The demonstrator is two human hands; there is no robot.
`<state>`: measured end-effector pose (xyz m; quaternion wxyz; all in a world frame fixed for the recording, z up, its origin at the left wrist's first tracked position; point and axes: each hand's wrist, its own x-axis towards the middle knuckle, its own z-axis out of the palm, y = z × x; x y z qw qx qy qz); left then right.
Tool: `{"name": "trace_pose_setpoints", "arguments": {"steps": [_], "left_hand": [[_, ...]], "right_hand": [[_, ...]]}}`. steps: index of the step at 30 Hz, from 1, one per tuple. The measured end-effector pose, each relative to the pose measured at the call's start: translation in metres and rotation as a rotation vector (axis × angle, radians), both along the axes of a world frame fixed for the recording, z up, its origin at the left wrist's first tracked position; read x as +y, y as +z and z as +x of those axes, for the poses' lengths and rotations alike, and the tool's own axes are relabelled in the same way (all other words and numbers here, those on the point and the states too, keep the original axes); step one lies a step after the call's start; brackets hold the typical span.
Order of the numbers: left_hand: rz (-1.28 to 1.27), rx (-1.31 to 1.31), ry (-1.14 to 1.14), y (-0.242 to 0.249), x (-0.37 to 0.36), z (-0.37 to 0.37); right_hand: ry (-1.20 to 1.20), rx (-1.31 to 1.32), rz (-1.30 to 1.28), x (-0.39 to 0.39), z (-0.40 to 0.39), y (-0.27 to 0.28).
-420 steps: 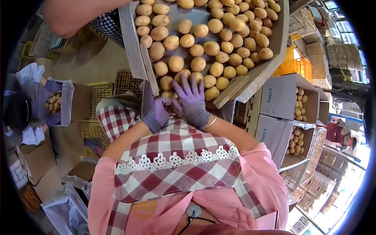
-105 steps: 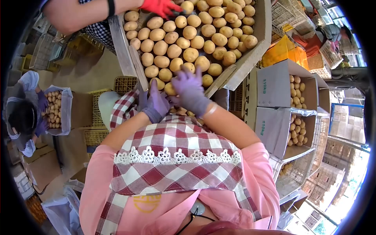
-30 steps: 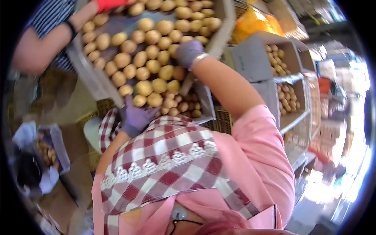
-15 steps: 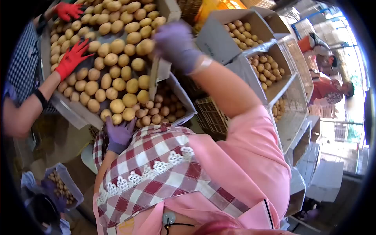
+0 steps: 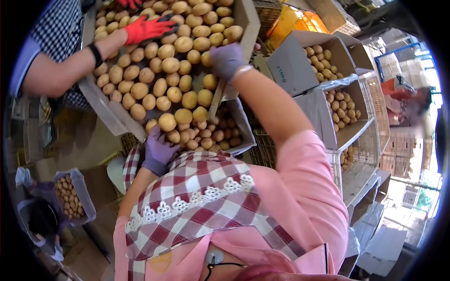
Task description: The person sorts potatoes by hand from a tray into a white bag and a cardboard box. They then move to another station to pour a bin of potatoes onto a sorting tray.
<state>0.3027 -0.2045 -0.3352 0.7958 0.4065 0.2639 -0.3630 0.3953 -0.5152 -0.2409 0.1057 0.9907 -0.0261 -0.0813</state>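
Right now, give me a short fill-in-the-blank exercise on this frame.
1. The person's hands wear ____ gloves; the left hand rests at the near end of the tray.
2. The tray holds loose ____.
3. The co-worker's hand wears a ____ glove.
4. The right hand is at the tray's ____ edge.

Missing: purple; potatoes; red; right

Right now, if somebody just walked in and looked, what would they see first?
First, the big tray heaped with yellow potatoes, filling the top middle. Then the gloves: the person's purple right hand reaches onto the potatoes at the tray's right edge, the purple left hand sits at its near end, and a co-worker's bright red glove lies on the pile at the top. Boxes of potatoes stand to the right.
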Motion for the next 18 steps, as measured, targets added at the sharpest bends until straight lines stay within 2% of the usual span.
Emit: {"name": "trace_pose_setpoints", "arguments": {"steps": [1,3,5,6,8,9,10,11,13,14,15,16,18], "left_hand": [[-0.111,0.159,0.017,-0.016,0.012,0.011],[-0.149,0.105,0.028,-0.013,0.008,0.015],[-0.229,0.151,0.042,-0.007,0.005,0.021],[-0.317,0.471,0.149,0.02,-0.004,0.03],[-0.173,0.345,0.207,0.045,-0.028,0.025],[0.125,-0.26,-0.11,0.023,-0.024,0.024],[0.216,-0.456,-0.163,0.027,-0.028,0.025],[0.242,-0.532,-0.16,0.037,-0.034,0.023],[0.253,-0.567,-0.199,0.047,-0.037,0.018],[0.37,-0.771,-0.313,0.04,-0.033,0.016],[0.499,-0.976,-0.398,0.032,-0.029,0.015],[0.386,-0.832,-0.341,0.033,-0.028,0.016],[0.158,-0.545,-0.211,0.034,-0.029,0.019]], "right_hand": [[-0.067,-0.118,0.106,0.009,0.011,-0.018],[-0.151,-0.091,0.195,0.016,0.027,-0.025],[-0.077,-0.062,0.354,0.009,0.002,0.016],[-0.007,-0.287,0.462,0.003,-0.014,0.022],[0.068,-0.793,0.506,-0.017,-0.058,0.051],[0.099,-0.991,0.575,-0.042,-0.086,0.075],[0.14,-1.246,0.521,-0.072,-0.111,0.089],[0.152,-1.449,0.381,-0.108,-0.135,0.097],[-0.114,-1.475,0.034,-0.189,-0.202,0.091],[-0.342,-1.418,-0.157,-0.225,-0.239,0.071],[-0.677,-1.241,-0.101,-0.245,-0.272,0.046],[-0.965,-0.989,0.008,-0.266,-0.305,0.006],[-1.117,-0.441,0.579,-0.279,-0.34,-0.038]]}}
